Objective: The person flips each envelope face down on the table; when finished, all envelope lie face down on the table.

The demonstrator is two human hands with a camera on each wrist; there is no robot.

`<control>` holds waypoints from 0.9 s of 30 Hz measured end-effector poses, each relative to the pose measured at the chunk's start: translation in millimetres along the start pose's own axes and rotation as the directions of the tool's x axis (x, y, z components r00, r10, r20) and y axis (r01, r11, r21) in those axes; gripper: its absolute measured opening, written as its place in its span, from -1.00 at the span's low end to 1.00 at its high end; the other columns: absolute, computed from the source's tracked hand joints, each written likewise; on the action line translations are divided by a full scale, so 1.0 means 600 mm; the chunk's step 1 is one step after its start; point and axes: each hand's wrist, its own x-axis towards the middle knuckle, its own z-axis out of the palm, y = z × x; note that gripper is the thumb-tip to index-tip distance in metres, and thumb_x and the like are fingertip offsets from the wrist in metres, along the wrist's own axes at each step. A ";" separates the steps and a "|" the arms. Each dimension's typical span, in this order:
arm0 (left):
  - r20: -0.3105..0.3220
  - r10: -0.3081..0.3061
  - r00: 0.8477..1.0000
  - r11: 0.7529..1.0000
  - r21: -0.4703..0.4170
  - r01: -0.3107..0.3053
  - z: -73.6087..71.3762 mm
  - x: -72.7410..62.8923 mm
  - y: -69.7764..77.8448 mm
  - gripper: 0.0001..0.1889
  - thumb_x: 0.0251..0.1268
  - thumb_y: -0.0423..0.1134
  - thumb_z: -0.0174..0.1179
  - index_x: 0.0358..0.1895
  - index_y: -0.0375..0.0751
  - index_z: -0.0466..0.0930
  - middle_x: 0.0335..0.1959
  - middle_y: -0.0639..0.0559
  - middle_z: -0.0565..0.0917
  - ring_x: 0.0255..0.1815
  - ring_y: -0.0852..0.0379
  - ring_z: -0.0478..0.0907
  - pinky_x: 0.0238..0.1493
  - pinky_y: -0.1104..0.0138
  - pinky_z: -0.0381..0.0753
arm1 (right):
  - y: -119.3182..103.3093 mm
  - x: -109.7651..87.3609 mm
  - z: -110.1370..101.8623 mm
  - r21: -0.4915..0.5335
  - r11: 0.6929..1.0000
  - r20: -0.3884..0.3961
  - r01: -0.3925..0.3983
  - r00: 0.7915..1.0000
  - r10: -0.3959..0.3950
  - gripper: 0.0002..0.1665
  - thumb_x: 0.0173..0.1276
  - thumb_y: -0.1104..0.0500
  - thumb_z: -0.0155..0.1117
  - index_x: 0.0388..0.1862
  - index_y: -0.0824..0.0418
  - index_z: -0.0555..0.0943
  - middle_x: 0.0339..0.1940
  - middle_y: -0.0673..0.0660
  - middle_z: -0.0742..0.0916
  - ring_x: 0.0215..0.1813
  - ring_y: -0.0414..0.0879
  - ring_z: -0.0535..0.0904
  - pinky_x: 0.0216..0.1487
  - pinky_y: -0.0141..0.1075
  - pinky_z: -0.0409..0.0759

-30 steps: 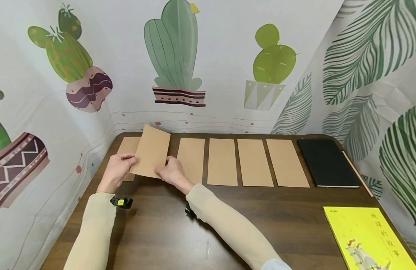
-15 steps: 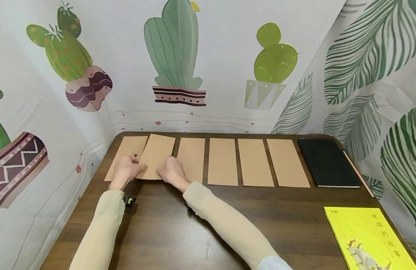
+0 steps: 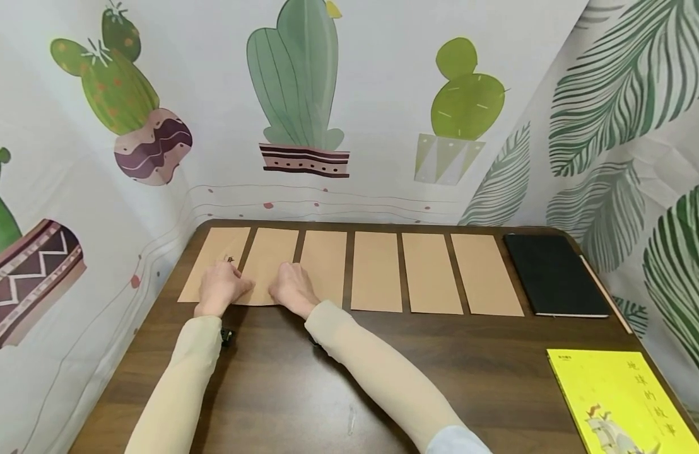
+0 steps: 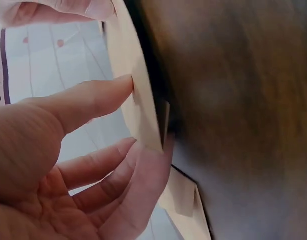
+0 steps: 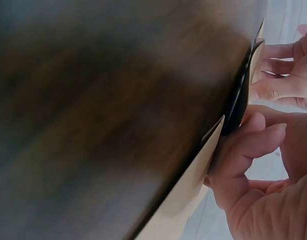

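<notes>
A flat rectangle of brown kraft paper [image 3: 270,258] lies second from the left in a row along the table's back. My left hand [image 3: 221,287] pinches its near left corner; in the left wrist view the thumb [image 4: 106,97] is on its face and the fingers are at its edge. At the near right corner my right hand [image 3: 293,290] grips it, fingers curled. Its near edge bows up slightly off the wood in the left wrist view. The leftmost kraft-paper rectangle [image 3: 213,252], with a small dark mark, is partly hidden behind my left hand.
More kraft-paper rectangles [image 3: 376,271] continue the row to the right, evenly spaced. A black notebook [image 3: 554,274] closes the row, with a thin stick [image 3: 607,296] beside it. A yellow book [image 3: 616,397] lies at the front right. A patterned cloth backdrop [image 3: 383,94] hangs behind the table.
The kraft-paper rectangle has come down from a raised, tilted pose into the row, uncovering the leftmost one and its mark. My left hand has moved right and nearer; the right has shifted slightly.
</notes>
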 end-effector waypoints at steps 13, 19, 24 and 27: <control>-0.023 0.006 1.000 0.996 0.084 -0.004 0.005 -0.011 0.011 -0.72 0.23 -0.06 0.48 -0.49 -0.18 0.79 -0.10 -0.43 0.70 -0.11 -0.40 0.70 -0.31 -0.04 0.65 | 0.012 0.014 0.017 -0.112 0.990 -0.014 0.084 0.996 -0.086 -0.53 0.22 0.30 0.42 -0.76 0.04 0.40 -0.63 0.00 0.56 -0.57 -0.14 0.46 -0.56 -0.35 0.49; -0.020 0.034 0.999 0.995 0.094 -0.032 0.007 -0.011 0.010 -0.77 0.21 -0.08 0.50 -0.42 -0.18 0.84 -0.10 -0.45 0.73 -0.08 -0.42 0.71 -0.25 -0.10 0.67 | 0.020 0.022 0.024 -0.166 0.981 -0.004 0.099 0.995 -0.101 -0.56 0.29 0.22 0.46 -0.71 0.04 0.48 -0.55 0.00 0.64 -0.51 -0.15 0.50 -0.52 -0.34 0.53; -0.020 0.066 0.998 0.997 0.042 -0.065 -0.001 -0.014 0.005 -0.71 0.35 -0.07 0.43 -0.21 -0.28 0.86 -0.04 -0.42 0.79 -0.04 -0.37 0.74 -0.19 -0.05 0.71 | 0.007 0.001 0.009 -0.143 0.986 -0.039 0.090 0.995 -0.097 -0.53 0.27 0.19 0.48 -0.72 0.02 0.43 -0.56 -0.01 0.62 -0.51 -0.15 0.49 -0.50 -0.35 0.51; -0.054 0.062 0.997 0.998 0.001 -0.062 -0.016 -0.020 0.001 -0.68 0.44 -0.06 0.38 -0.10 -0.30 0.85 0.01 -0.38 0.82 0.00 -0.36 0.76 -0.11 -0.08 0.74 | -0.020 -0.034 -0.019 -0.107 0.991 -0.053 0.082 0.995 -0.088 -0.46 0.31 0.16 0.49 -0.74 0.03 0.37 -0.61 -0.02 0.56 -0.53 -0.15 0.48 -0.48 -0.34 0.53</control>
